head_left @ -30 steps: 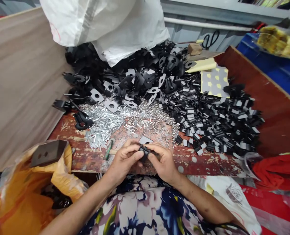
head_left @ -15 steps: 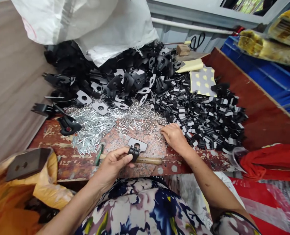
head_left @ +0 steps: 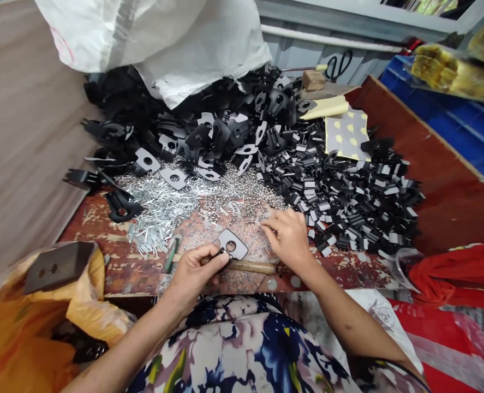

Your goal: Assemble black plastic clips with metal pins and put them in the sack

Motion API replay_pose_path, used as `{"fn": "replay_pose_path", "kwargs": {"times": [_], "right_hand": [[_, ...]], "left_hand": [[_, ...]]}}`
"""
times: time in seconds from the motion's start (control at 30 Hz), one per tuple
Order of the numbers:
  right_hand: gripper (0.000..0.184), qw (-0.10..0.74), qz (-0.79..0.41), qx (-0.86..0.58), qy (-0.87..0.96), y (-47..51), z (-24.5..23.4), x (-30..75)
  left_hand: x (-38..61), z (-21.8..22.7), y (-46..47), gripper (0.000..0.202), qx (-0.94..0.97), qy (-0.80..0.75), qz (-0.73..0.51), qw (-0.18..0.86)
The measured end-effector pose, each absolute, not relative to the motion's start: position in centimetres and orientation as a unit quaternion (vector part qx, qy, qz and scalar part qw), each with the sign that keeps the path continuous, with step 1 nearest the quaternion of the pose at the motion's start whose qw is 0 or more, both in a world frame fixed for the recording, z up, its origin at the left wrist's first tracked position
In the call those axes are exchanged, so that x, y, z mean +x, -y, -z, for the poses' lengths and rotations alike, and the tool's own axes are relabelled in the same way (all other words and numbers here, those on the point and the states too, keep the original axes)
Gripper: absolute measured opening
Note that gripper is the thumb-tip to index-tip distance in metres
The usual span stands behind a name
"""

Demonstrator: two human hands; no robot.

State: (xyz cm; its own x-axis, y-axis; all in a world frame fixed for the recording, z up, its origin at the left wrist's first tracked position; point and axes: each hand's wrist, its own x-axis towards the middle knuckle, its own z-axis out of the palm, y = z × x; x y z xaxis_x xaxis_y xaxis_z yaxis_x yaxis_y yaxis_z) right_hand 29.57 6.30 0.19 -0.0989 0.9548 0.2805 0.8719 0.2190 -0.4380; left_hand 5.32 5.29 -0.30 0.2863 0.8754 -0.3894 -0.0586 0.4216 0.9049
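My left hand (head_left: 195, 270) pinches a black flat metal bracket (head_left: 231, 244) with a round hole, holding it over the worn red worktable (head_left: 114, 262). My right hand (head_left: 288, 236) rests fingers-down at the edge of a heap of small silver pins (head_left: 172, 204), its fingertips pinched together on something too small to name. A wooden-handled hammer (head_left: 248, 267) lies on the table just under both hands.
A big pile of black brackets (head_left: 209, 131) fills the back, small black clips (head_left: 356, 196) heap on the right. A white sack (head_left: 163, 38) hangs over the pile. An orange bag (head_left: 33, 327) stands at left, scissors (head_left: 338, 63) at the back, red cloth (head_left: 458, 273) at right.
A second ago both hands held the bracket together. My right hand then reached out to the pins and has drawn slightly back; my left hand keeps the bracket, now tilted flatter.
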Motion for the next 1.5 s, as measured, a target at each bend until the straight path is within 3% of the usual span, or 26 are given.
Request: {"fn": "replay_pose_path", "kwargs": {"times": [0.13, 0.3, 0.4, 0.57, 0.67, 0.8, 1.03, 1.33, 1.5], "right_hand": [[0.019, 0.081, 0.031, -0.638, 0.765, -8.5, 0.2, 29.8], [0.023, 0.042, 0.077, -0.610, 0.788, -9.2, 1.0, 29.2], [0.024, 0.079, 0.062, -0.618, 0.779, -9.4, 0.9, 30.4], [0.017, 0.307, -0.056, -0.547, 0.777, -8.7, -2.2, 29.7], [0.020, 0.377, -0.141, -0.452, 0.796, -7.3, -4.4, 25.9], [0.026, 0.371, -0.206, -0.382, 0.821, -6.1, -4.9, 20.9], [0.026, 0.339, -0.151, -0.357, 0.857, -7.0, -3.8, 19.0], [0.025, 0.262, 0.127, -0.267, 0.919, -6.3, -4.9, 15.7], [0.024, 0.274, 0.025, -0.278, 0.920, -6.5, -5.4, 16.4]], "left_hand": [[4.7, -0.3, -5.4, 0.034, 0.400, -0.498, -0.367, 0.676], [3.5, -0.7, -5.7, 0.036, 0.332, -0.501, -0.409, 0.687], [2.7, -0.6, -5.9, 0.033, 0.291, -0.480, -0.429, 0.707], [2.4, -0.1, -6.1, 0.032, 0.227, -0.439, -0.477, 0.726], [2.6, 0.0, -6.3, 0.030, 0.223, -0.428, -0.484, 0.729], [2.6, -0.1, -6.3, 0.033, 0.225, -0.417, -0.508, 0.719], [1.7, 0.2, -5.6, 0.034, 0.196, -0.415, -0.529, 0.714], [2.8, -0.6, -5.1, 0.041, 0.158, -0.415, -0.595, 0.670], [0.8, -0.9, -4.1, 0.032, 0.146, -0.369, -0.567, 0.721]]}}
